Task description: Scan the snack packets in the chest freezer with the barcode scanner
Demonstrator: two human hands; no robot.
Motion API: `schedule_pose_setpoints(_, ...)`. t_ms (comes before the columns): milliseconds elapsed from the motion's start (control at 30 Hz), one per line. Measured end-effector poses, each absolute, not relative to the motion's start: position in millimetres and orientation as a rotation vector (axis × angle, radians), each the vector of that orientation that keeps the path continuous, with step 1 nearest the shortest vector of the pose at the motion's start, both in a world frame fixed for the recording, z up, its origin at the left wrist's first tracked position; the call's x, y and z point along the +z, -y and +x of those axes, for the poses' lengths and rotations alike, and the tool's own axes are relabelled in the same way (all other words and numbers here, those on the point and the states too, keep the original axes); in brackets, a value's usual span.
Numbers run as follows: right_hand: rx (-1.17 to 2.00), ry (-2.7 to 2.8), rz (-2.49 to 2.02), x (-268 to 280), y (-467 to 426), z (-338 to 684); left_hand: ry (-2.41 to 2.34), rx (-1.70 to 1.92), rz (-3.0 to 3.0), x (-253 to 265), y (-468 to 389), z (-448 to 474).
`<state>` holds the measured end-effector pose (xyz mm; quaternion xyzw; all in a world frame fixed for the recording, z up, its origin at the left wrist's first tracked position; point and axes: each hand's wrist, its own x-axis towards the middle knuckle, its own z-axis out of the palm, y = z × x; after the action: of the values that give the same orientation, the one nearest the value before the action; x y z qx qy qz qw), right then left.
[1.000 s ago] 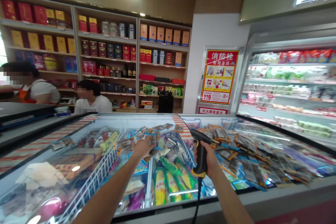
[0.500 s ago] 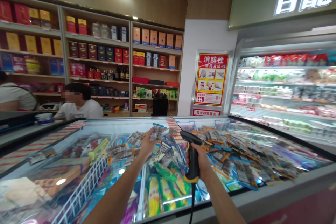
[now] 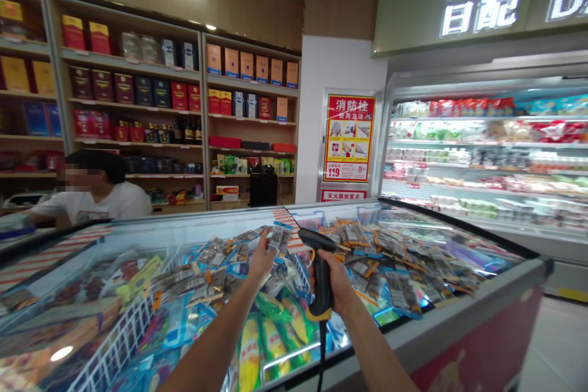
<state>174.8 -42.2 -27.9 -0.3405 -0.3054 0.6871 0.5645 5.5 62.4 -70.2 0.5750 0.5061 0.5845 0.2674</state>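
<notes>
My left hand point(image 3: 263, 257) grips a small blue-edged packet point(image 3: 279, 237) with its printed side showing. Close beside it, my right hand point(image 3: 334, 278) is wrapped round the handle of a black and yellow barcode scanner point(image 3: 323, 285), whose cord hangs down toward me. The scanner's head points left toward the packet. Both hands are above a glass-topped chest freezer point(image 3: 395, 327). Many similar packets point(image 3: 214, 254) lie in a loose heap left of my left hand, and another heap of packets point(image 3: 395, 257) spreads out on the right.
Green and yellow corn-like packs point(image 3: 271, 343) lie below my hands, beside a white wire basket divider point(image 3: 124, 331). A person point(image 3: 103, 190) in a white shirt is at the left. Shelves of boxes point(image 3: 138, 89) stand behind; a lit refrigerated display point(image 3: 459, 156) is on the right.
The view has turned to the right, so the scene has shifted left. My left hand still holds the packet and my right hand the scanner, with the two still close together.
</notes>
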Motion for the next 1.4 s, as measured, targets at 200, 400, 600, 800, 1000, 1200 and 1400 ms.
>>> schedule_pose_setpoints(200,1.620,0.674,-0.759,-28,42,181,-1.219,1.605,1.531,-77,-68,18)
schedule_pose_setpoints(400,1.587,0.637,-0.769,-30,40,198,-1.221,1.604,1.493,-76,-76,31)
schedule_pose_setpoints(600,1.636,0.680,-0.811,-31,42,201,-1.106,1.618,1.525,-80,-83,38)
schedule_pose_setpoints(800,1.565,0.656,-0.794,-30,42,199,-1.059,1.608,1.570,-85,-87,43)
schedule_pose_setpoints(1000,1.596,0.607,-0.752,-30,40,209,-1.086,1.614,1.520,-83,-92,48)
schedule_pose_setpoints(1200,1.579,0.646,-0.782,-31,43,217,-1.090,1.610,1.451,-84,-93,49)
schedule_pose_setpoints(1400,1.587,0.665,-0.828,-32,46,215,-1.103,1.599,1.306,-80,-90,53)
